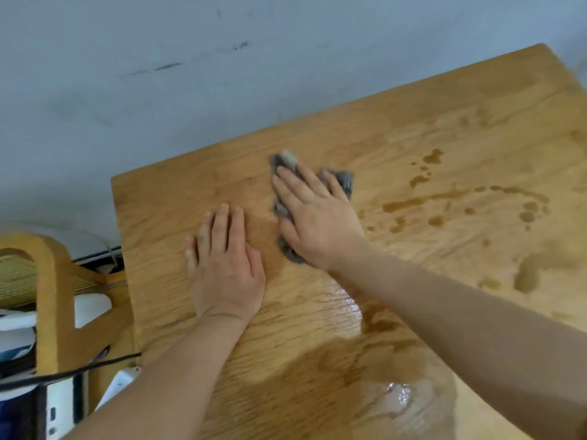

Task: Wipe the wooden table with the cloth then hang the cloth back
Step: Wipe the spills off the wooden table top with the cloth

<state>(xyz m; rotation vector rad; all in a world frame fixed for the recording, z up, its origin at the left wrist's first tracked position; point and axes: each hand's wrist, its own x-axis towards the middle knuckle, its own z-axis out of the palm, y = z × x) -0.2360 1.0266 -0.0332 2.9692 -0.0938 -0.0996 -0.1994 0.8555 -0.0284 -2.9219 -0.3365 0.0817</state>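
Head view, one frame, some motion blur.

Cloth (342,180): grey and crumpled, lying flat on the wooden table (444,100) in the far-left part of the top, near the edge that meets the wall (190,74). Most of it was hidden under the right hand (317,223). Grey showed past the fingertips, along the thumb side and at the heel of the palm. Judged from those visible bits, its long axis ran near to far along the line of the hand, with the far end pointing at the wall and leaning slightly left. The exact outline could not be made out.

Right hand: palm down on the cloth, fingers (287,188) straight and spread, pressing rather than gripping; nothing was curled round the fabric.

Left hand (227,268): just beside the right, on its left, palm flat on bare wood. Its fingers were straight and close together, pointing toward the wall, and held nothing. It was not touching the cloth.

Table surface: dark wet drops and streaks (432,157) lay to the right of the cloth. A broader damp patch with a glossy puddle (400,396) sat near the front edge, between the two forearms.

Left of the table stood a wooden chair (50,281) with a woven back, and a black cable (63,373) crossed low in front of it.
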